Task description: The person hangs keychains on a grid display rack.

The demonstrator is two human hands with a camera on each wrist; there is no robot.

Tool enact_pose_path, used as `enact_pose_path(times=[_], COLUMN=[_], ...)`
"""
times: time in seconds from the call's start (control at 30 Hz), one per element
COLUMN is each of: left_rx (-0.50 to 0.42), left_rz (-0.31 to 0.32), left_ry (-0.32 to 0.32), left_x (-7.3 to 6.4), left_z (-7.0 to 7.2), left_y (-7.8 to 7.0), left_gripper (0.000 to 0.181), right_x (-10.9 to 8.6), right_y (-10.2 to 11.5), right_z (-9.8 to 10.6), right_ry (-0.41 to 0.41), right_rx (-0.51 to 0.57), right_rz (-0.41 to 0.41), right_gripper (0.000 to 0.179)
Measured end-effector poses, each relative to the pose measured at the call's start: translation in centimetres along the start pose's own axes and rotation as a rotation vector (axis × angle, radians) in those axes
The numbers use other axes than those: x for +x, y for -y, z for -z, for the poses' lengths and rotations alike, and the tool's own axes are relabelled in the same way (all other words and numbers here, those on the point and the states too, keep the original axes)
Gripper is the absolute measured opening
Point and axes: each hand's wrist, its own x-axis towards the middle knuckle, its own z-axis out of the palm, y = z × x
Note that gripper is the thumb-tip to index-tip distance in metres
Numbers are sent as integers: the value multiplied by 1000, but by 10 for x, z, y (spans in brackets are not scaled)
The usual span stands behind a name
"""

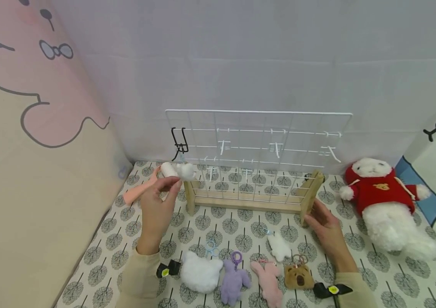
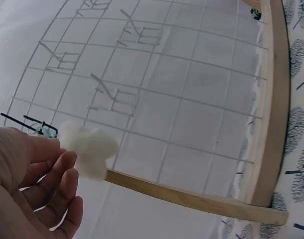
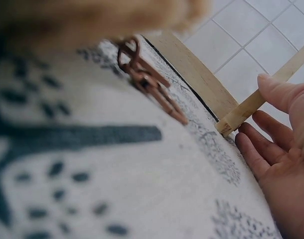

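Note:
A white wire grid rack [image 1: 258,112] stands upright on a wooden base [image 1: 244,202]. From a black hook [image 1: 179,147] at its left end hangs a small white plush charm [image 1: 185,171] by a light blue clasp. My left hand [image 1: 156,209] is beside the charm, fingers loosely bent; in the left wrist view the fingertips lie against or just by the charm's [image 2: 94,152] edge, and contact is hard to tell. With thumb and fingers on either side, my right hand [image 1: 327,231] holds the base's right wooden leg [image 3: 246,110].
Plush keychains lie in front: a white one [image 1: 201,273], a purple one [image 1: 234,282], a pink one [image 1: 268,282], a brown bear [image 1: 298,277] and a small white one [image 1: 279,247]. A plush in red [image 1: 383,190] lies right. A peach-coloured object [image 1: 140,191] lies left.

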Motion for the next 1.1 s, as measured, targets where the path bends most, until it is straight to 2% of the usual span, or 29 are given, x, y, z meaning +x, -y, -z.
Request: enact_pose_path(times=[0.13,0.43,0.63,0.77,0.87,1.1], left_rx=[52,126,111,153,167,154], left_rz=[44,120,203,229,222,133], left_ry=[96,377,542,650,697,704], left_x=[-18,-57,-73,-83,-88,-92], left_z=[-9,-33,-37,-36,-36,-36], left_y=[12,38,53,64,71,78], left_gripper=[15,21,28,25,22,21], right_x=[1,1,0,0,0,0], right_y=[1,4,6,5,4,3], right_z=[0,-1,-1,-1,-1,-1], right_ry=[1,1,2,0,-1,1], right_rx=[-3,13,20,7,-2,-10], right_rz=[4,3,-14,-18,-16,-12], right_gripper=[66,66,66,66,66,68])
